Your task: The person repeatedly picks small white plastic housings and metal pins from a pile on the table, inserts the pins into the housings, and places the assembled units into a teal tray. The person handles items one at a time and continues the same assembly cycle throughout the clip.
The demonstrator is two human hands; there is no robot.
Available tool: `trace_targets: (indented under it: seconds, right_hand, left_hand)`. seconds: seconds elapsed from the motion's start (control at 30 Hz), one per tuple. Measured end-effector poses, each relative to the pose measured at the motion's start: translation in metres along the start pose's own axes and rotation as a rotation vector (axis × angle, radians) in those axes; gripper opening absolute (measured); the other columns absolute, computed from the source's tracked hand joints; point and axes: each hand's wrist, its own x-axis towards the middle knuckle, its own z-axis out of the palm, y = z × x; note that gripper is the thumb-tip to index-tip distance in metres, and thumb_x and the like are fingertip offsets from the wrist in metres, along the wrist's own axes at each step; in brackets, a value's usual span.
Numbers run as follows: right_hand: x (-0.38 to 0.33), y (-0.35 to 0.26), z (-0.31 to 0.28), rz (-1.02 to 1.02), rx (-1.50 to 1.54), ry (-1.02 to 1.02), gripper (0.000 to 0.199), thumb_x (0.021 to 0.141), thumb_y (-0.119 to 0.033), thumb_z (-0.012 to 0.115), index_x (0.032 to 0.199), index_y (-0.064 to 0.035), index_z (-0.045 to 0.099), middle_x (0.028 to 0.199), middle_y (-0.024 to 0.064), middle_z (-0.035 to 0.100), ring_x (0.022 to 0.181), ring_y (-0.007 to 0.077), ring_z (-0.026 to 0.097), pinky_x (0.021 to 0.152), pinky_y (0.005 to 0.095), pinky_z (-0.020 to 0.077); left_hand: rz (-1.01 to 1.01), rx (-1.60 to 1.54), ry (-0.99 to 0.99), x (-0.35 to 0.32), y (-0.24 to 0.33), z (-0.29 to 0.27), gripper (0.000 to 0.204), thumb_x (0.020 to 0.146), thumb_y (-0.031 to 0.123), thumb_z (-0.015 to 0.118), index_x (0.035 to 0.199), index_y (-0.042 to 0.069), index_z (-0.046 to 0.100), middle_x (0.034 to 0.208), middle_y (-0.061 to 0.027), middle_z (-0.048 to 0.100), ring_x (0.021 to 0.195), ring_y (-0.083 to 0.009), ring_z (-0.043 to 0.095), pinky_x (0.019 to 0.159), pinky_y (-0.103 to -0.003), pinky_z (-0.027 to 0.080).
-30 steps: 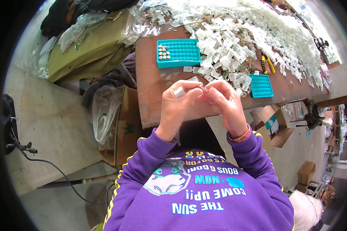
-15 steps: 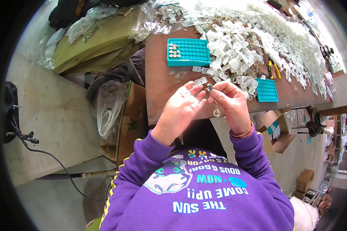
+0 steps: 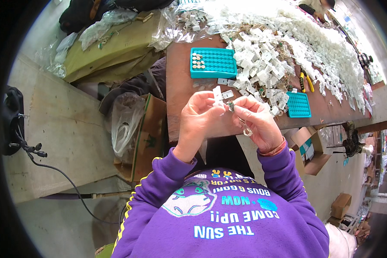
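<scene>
Left hand [image 3: 198, 120], in the head view, holds a white plastic piece [image 3: 218, 95] upright between thumb and fingers, above the table near its front-left corner. Right hand [image 3: 262, 122] pinches a small greenish part [image 3: 231, 105] between thumb and forefinger, just beside the white piece; whether the two touch is too small to tell. From the right fingers hangs a pale wire loop [image 3: 247, 130], toward the front edge of the table [image 3: 180, 86].

Beyond the hands, near the table's left edge, a teal tray [image 3: 221, 75] carries round pale discs [image 3: 198, 61] at its left end. To its right spreads a heap of white casings [image 3: 260, 56], running back toward the far edge. A smaller teal tray [image 3: 298, 105] lies by the front edge, with yellow-and-black pliers [image 3: 306, 81] behind it.

As a judgement, the slack loop could snag on a finger or on the table's edge and tug the greenish part loose. Pinched only by the fingertips, either small piece could slip if the grip eased, and fall among the look-alike casings or over the front edge.
</scene>
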Motion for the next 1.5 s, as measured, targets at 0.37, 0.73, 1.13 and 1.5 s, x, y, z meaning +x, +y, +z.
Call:
trace_targets:
  seconds: [0.37,0.73,1.13,1.5]
  right_hand:
    - [-0.008,0.002,0.006,-0.033,-0.027,0.050,0.014,0.090,-0.015,0.065,0.095,-0.0016,0.063,0.081,-0.0007,0.062,0.066,0.0027,0.053,0.058,0.0172,0.0394]
    - [-0.013,-0.016,0.008,-0.028,-0.359,0.038,0.017,0.086,-0.015,0.067,0.093,0.0001,0.064,0.080,0.0004,0.064,0.071,0.0046,0.057,0.065,0.0191,0.0450]
    - [0.002,0.009,-0.013,0.132,0.163,-0.150,0.022,0.089,-0.020,0.065,0.104,-0.0063,0.056,0.097,0.0034,0.062,0.086,0.0127,0.063,0.084,0.0357,0.0537]
    - [-0.022,0.004,0.005,-0.310,-0.538,0.230,0.013,0.088,-0.012,0.065,0.095,0.0000,0.065,0.085,0.0027,0.065,0.077,0.0071,0.058,0.070,0.0238,0.0471]
  left_hand:
    - [0.117,0.076,-0.079,-0.003,0.002,0.010,0.016,0.086,-0.002,0.064,0.097,0.004,0.053,0.087,-0.0048,0.064,0.079,-0.0092,0.061,0.070,-0.022,0.050]
    - [-0.055,0.090,-0.200,0.005,0.019,0.005,0.018,0.082,-0.003,0.067,0.095,0.003,0.055,0.084,-0.0033,0.064,0.079,-0.0082,0.062,0.069,-0.021,0.050]
    - [-0.157,-0.012,-0.371,0.012,0.020,0.010,0.016,0.087,0.002,0.066,0.097,0.000,0.053,0.089,-0.0082,0.065,0.078,-0.0092,0.061,0.069,-0.023,0.050]
    - [0.273,0.376,0.059,0.013,-0.001,0.030,0.012,0.080,0.000,0.071,0.087,0.000,0.060,0.079,-0.0044,0.066,0.074,-0.0083,0.063,0.066,-0.022,0.051]
